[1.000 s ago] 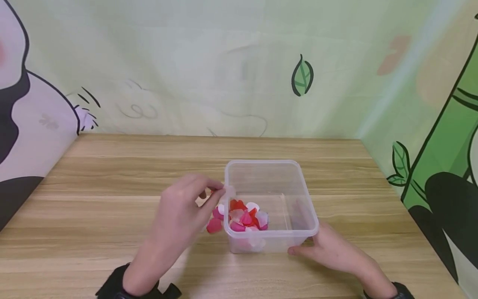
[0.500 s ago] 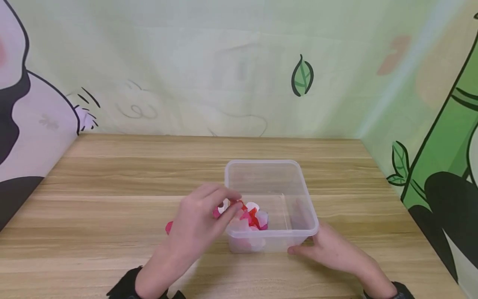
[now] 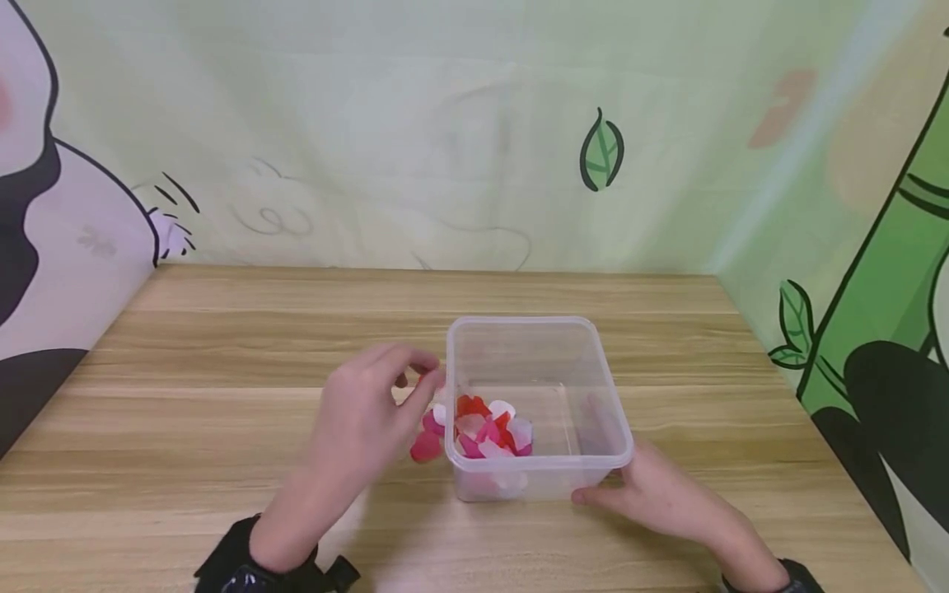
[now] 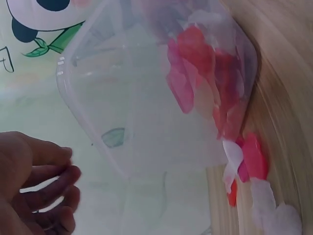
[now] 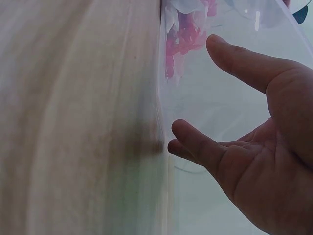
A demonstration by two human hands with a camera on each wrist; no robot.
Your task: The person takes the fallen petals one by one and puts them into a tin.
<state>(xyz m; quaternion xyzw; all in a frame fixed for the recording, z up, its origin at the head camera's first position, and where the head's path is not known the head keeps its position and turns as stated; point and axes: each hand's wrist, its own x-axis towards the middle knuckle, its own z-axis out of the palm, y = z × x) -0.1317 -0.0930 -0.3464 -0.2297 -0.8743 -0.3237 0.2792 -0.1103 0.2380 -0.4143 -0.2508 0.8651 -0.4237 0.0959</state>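
Note:
A clear plastic box stands on the table with red, pink and white artificial petals in its left part. Beside its left wall lie several loose petals, partly hidden by the box and my left hand. My left hand hovers just left of the box rim, fingers loosely bent with thumb and forefinger close together. In the left wrist view I see nothing between those fingertips. My right hand holds the near right corner of the box, its thumb at the front and the fingers along the right side.
A wood-grain table stretches out on both sides of the box. Behind it hangs a pale printed cloth with leaf and panda drawings, which also covers both sides. Black bands circle the wrists.
My left hand goes from the rim with a pale petal into the box, then back out to the left. A pale pink petal now lies on the pile. The right hand stays put.

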